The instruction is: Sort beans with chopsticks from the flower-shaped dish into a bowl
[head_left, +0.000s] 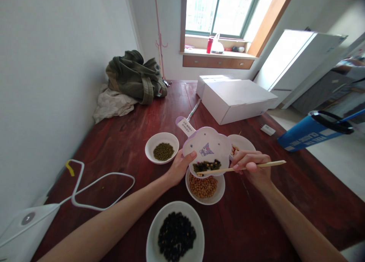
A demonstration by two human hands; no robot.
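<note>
My left hand (179, 167) grips the rim of a white flower-shaped dish (209, 145) with a purple cartoon print, tilted toward me. Mixed dark and yellow beans (207, 165) lie at its lower edge. My right hand (252, 167) is closed on wooden chopsticks (242, 167) whose tips reach into those beans. Directly beneath the dish sits a white bowl of tan soybeans (203, 186). A bowl of black beans (176, 235) stands nearest me, a bowl of green mung beans (162, 151) to the left, and another white bowl (242, 143) sits partly hidden behind the dish.
The dark red wooden table (119, 148) also holds white boxes (236, 98) at the back right, a green bag on cloth (134, 77) at the back left, a white cable (94, 186) with a white device at the left, and a blue bag (310, 131) at the right edge.
</note>
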